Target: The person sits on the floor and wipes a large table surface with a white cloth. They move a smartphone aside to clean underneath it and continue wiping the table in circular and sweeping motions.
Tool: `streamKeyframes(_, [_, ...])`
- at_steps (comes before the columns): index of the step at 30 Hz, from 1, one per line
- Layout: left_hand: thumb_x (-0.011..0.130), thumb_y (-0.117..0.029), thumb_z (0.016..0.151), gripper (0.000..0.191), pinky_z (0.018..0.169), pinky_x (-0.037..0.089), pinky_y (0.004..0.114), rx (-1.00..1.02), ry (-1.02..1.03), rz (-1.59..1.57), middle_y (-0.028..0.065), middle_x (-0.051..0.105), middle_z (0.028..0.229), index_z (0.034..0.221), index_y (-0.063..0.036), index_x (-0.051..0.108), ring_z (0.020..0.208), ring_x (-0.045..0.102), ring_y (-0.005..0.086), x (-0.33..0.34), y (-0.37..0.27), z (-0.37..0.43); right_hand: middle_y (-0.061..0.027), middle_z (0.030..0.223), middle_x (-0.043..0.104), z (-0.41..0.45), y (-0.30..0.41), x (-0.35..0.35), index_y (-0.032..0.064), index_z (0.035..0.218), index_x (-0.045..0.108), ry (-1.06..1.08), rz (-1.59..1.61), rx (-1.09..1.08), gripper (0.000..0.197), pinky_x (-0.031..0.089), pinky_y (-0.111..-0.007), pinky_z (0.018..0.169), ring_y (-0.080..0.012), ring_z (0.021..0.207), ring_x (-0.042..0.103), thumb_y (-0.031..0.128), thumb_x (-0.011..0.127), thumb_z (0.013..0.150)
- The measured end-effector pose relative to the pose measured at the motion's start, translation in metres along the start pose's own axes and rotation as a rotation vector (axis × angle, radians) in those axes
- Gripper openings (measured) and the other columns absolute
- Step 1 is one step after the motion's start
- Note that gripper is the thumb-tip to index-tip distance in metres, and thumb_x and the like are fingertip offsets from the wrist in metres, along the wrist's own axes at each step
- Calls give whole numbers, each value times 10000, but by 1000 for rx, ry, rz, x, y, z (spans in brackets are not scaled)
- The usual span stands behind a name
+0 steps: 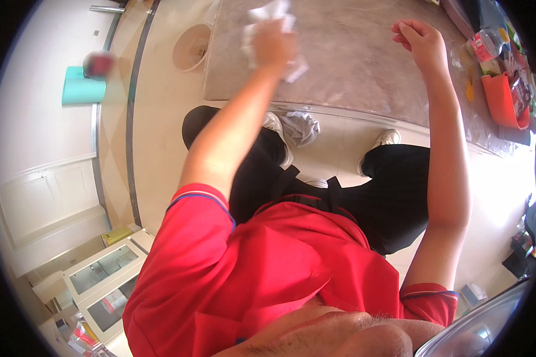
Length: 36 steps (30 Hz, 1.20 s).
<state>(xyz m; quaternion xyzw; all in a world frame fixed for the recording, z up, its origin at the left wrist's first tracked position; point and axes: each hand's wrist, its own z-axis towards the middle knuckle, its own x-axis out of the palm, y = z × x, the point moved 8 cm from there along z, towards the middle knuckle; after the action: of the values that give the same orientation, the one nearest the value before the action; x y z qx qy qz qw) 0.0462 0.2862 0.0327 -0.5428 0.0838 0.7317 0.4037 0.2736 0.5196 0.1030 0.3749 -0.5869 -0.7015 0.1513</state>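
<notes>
My left hand, blurred by motion, presses a crumpled white cloth against the brownish marbled tabletop. Parts of the cloth stick out around the hand; whether it is fabric or paper is hard to tell. Over the table's right part hovers my right hand, holding nothing, its fingers loosely bent. Nearest to this hand, on the right, a clear plastic bottle with a red label and yellow cap lies among other items.
An orange-red container filled with small items stands at the table's right edge. Beyond the left edge is a beige bin on the floor. A grey cloth lies on the floor by my shoe. At lower left stands a white cabinet.
</notes>
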Motion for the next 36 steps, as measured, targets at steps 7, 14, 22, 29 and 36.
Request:
streamKeyframes(7, [523,-278,901,407,1065,348,515,432,153,-195,146,578,1316,1227,-52,610,1325,436,341,32,-238,-82,-25,892,726,8,0,13,25,958,733,5,105,-26,214,513,-258,704,-112,759,678,191,606,911])
streamKeyframes(14, [552,-140,831,170,809,511,471,462,112,-385,128,705,829,852,-38,687,860,653,379,18,-215,-61,-77,823,732,-5,26,47,35,942,737,35,-45,-85,254,516,-290,717,-151,768,706,239,625,840])
streamKeyframes(22, [581,-180,838,419,961,477,443,-163,174,69,199,622,1221,1235,-55,624,1121,593,376,33,42,85,-130,772,701,-13,38,44,70,885,740,-20,-132,-201,243,521,-384,709,-297,729,670,263,613,810])
streamKeyframes(29, [539,-221,831,466,965,483,427,-346,221,291,182,623,1261,1269,-87,624,1132,614,349,20,135,90,-197,822,690,-50,31,65,68,826,737,158,-318,-88,221,546,-463,755,-379,790,670,177,546,800])
streamKeyframes(36, [574,-400,874,536,922,488,455,-128,182,75,232,664,1151,1224,4,620,1087,624,398,61,30,113,-168,840,705,-134,45,130,47,848,741,783,-491,-194,200,539,-471,708,-371,814,683,155,598,759])
